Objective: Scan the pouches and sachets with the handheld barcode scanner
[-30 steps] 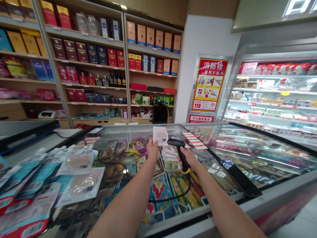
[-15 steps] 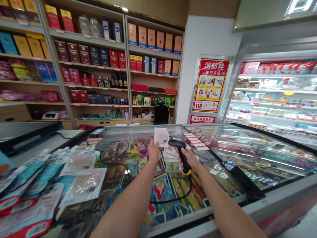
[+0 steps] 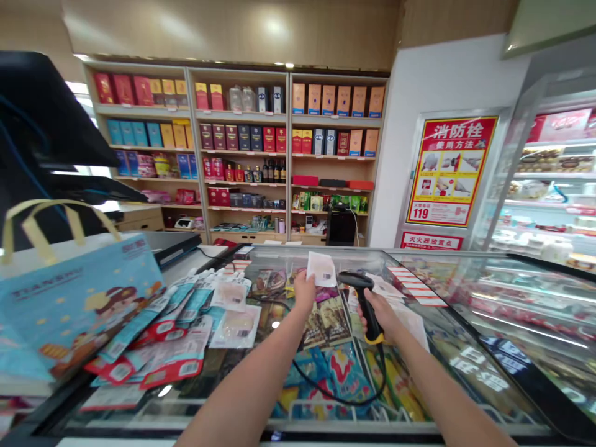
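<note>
Pinched in my left hand [image 3: 305, 289] is a flat white packet [image 3: 321, 269] with a barcode near its lower corner. My right hand [image 3: 379, 313] grips the handle of a black and yellow barcode scanner [image 3: 369, 304], its head turned toward the packet with a small gap between them. The scanner's cable [image 3: 339, 400] loops over the freezer glass. Under and behind the right hand lie more white packets [image 3: 412, 320]. To the left, two clear-windowed packets [image 3: 236, 326] rest beside a heap of spouted pouches [image 3: 179, 354] in blue, white and red.
A chest freezer [image 3: 316, 428] with a glass top spreads beneath my arms, with packaged frozen food inside. A blue paper bag [image 3: 79, 298] stands at the left, below a dark monitor [image 3: 51, 118]. Shelves of boxes [image 3: 242, 139] line the back wall; a refrigerated display [image 3: 554, 180] is at right.
The view has swung left and up, bringing the blue bag and monitor into sight. My left hand still holds the packet, and my right hand the scanner close to it.
</note>
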The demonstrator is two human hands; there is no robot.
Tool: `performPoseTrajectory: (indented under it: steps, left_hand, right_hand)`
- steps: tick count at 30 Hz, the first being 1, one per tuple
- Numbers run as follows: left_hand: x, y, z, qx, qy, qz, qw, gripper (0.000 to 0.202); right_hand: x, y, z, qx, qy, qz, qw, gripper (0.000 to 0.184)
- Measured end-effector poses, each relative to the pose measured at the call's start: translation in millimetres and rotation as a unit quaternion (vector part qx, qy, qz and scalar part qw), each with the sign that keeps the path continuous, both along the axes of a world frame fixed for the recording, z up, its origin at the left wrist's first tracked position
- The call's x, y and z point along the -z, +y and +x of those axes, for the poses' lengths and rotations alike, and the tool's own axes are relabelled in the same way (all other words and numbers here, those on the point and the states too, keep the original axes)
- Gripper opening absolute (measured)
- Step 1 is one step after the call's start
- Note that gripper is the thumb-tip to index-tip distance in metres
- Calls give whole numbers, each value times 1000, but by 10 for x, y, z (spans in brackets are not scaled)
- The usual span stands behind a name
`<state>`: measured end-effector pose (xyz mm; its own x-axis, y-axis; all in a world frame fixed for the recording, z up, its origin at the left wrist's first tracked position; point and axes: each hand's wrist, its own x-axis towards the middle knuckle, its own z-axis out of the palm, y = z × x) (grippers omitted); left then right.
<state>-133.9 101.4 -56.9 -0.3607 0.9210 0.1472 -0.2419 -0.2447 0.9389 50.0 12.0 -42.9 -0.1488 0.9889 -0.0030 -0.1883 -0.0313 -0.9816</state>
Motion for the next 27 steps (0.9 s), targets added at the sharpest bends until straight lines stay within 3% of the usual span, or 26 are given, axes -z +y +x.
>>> performPoseTrajectory:
  steps: [6, 9, 12, 15, 18, 21, 24, 27]
  left_hand:
    - [-120, -296, -895, -96, 114, -21, 989, 16]
    - [-190, -469, -1306, -162, 223, -34, 961, 18]
    - [-292, -666, -1667, -234, 379, -62, 893, 22]
    - [-372, -857, -1938, -254, 527, -116, 802, 28]
    - [-383, -995, -2085, -227, 637, -171, 716, 28]
    - [-361, -1060, -2126, -217, 694, -189, 660, 30]
    - [-369, -1080, -2111, -219, 718, -184, 635, 33]
    - [-411, -1081, -2065, -209, 725, -186, 629, 32]
  right_hand:
    - [-30, 18, -652, -71, 17, 5, 997, 40]
    - [-33, 11, -1038, -99, 15, -5, 995, 44]
    - [-47, -27, -1387, -133, 15, -19, 991, 44]
    - [-38, -65, -1660, -152, 37, -10, 988, 42]
    - [-2, -90, -1826, -165, 43, 7, 985, 47]
    - [16, -108, -1868, -169, 38, 8, 985, 50]
    - [-10, -121, -1812, -157, 38, 5, 987, 48]
    - [-46, -116, -1718, -139, 27, -7, 990, 46]
